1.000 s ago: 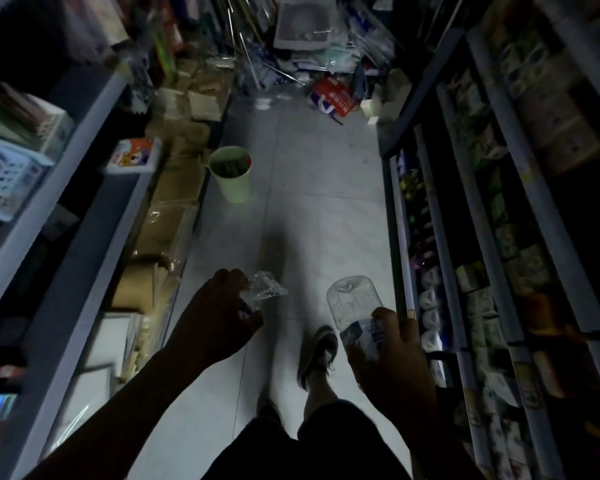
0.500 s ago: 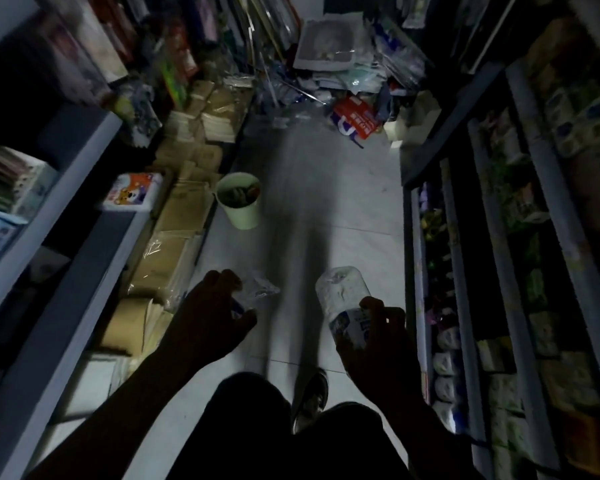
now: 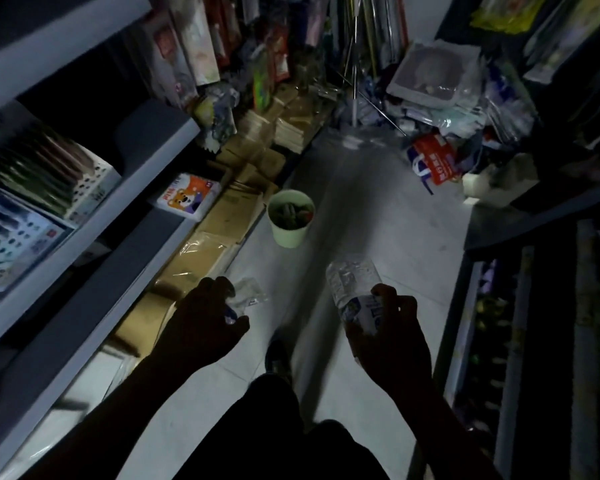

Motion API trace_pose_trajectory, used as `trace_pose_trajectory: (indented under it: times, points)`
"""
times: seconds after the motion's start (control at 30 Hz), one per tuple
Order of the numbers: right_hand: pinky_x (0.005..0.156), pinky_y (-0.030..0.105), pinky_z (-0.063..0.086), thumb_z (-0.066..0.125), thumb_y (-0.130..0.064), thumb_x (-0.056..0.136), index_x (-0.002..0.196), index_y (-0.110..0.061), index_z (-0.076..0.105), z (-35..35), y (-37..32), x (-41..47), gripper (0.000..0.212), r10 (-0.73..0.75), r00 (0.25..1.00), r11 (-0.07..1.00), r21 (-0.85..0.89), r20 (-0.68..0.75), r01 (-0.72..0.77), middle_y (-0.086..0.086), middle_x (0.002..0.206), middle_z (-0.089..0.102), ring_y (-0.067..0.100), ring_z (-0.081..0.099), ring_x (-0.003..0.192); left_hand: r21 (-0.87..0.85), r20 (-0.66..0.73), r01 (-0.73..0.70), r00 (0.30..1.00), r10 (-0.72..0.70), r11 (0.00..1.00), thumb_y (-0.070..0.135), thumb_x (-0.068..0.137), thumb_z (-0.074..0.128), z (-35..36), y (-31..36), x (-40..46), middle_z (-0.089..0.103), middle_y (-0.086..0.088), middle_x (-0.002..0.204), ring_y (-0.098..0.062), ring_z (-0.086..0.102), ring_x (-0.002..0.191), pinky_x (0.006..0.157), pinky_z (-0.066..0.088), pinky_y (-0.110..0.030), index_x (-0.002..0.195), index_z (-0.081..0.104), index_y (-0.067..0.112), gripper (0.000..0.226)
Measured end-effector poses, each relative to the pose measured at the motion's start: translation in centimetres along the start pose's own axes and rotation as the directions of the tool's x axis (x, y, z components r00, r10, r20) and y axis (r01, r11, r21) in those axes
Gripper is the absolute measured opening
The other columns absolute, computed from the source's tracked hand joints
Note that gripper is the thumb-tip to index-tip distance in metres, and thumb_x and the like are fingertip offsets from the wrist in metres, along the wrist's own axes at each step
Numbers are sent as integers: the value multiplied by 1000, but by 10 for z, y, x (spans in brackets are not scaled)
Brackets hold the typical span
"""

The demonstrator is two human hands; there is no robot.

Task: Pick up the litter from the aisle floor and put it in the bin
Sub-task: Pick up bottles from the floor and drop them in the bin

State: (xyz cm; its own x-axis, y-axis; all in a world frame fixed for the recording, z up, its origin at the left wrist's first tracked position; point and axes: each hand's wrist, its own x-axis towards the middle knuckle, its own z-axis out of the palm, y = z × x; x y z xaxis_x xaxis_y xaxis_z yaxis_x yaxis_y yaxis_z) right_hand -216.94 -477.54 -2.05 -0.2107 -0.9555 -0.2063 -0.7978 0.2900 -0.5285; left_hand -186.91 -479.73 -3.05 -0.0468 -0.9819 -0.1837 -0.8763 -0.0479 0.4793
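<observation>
Clear plastic litter is in both hands, a crumpled wrapper pinched in the left hand and a bottle gripped by the right hand; next, carrying both ahead to the green bin.

Floor to bin seems open; shelves flank.

The left hand covers most of the crumpled clear wrapper, so its shape stays unclear. The right hand hides the lower end of the plastic bottle. What fills the green bin is too dark and blurred to name. The shoe is half hidden behind the knee.
</observation>
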Motion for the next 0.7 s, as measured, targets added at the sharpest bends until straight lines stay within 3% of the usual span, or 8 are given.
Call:
trace_pose_trajectory:
  times: [0.13, 0.27, 0.4, 0.5, 0.57, 0.7]
  points:
    - [81, 38, 53, 72, -46, 81, 134, -38, 40, -5, -13, 49, 62, 15, 1000, 1000, 12, -1, -15, -4, 123, 41, 20, 53, 100, -15, -6, -15, 1000, 15, 1000, 44, 74, 79, -10, 5, 71, 51, 8, 102, -9, 58, 78, 67, 52, -28, 107, 50, 28, 47]
    - [61, 21, 45, 68, -58, 78, 137, -35, 38, -8, -10, 82, 70, -15, 993, 995, -103, -115, 3, -5, 122, 42, 10, 47, 95, 5, 35, -93, 995, 93, 996, 44, 73, 81, -12, 21, 135, 51, 7, 98, -7, 52, 76, 62, 37, -18, 108, 51, 26, 49]
    - [56, 16, 36, 71, -62, 74, 133, -35, 42, -18, -4, 115, 71, 113, 984, 990, -72, -135, -124, -4, 117, 45, 15, 58, 90, 32, 65, -160, 985, 158, 987, 38, 75, 82, -11, 49, 194, 49, 5, 99, -7, 48, 76, 60, 30, -15, 111, 54, 20, 50]
    - [54, 10, 29, 74, -59, 75, 133, -34, 43, -29, 4, 140, 70, 162, 974, 986, -21, -160, -167, -2, 115, 45, 13, 56, 86, 36, 77, -190, 979, 186, 981, 35, 75, 84, -6, 73, 235, 45, 7, 97, -6, 45, 75, 61, 32, -17, 111, 55, 18, 50]
    - [59, 17, 37, 72, -57, 77, 134, -38, 41, -38, 13, 162, 67, 203, 969, 979, 19, -142, -202, -3, 118, 45, 14, 54, 89, 45, 84, -224, 972, 220, 974, 34, 73, 85, 0, 89, 264, 45, 7, 95, -5, 45, 74, 60, 31, -15, 112, 57, 15, 51]
    - [81, 36, 51, 69, -49, 83, 137, -38, 40, -58, 30, 221, 62, 273, 961, 955, 133, -42, -266, -4, 127, 42, 19, 53, 100, 122, 110, -210, 974, 197, 970, 39, 74, 84, 14, 123, 322, 49, 3, 95, -7, 45, 71, 57, 33, -18, 114, 59, 13, 54]
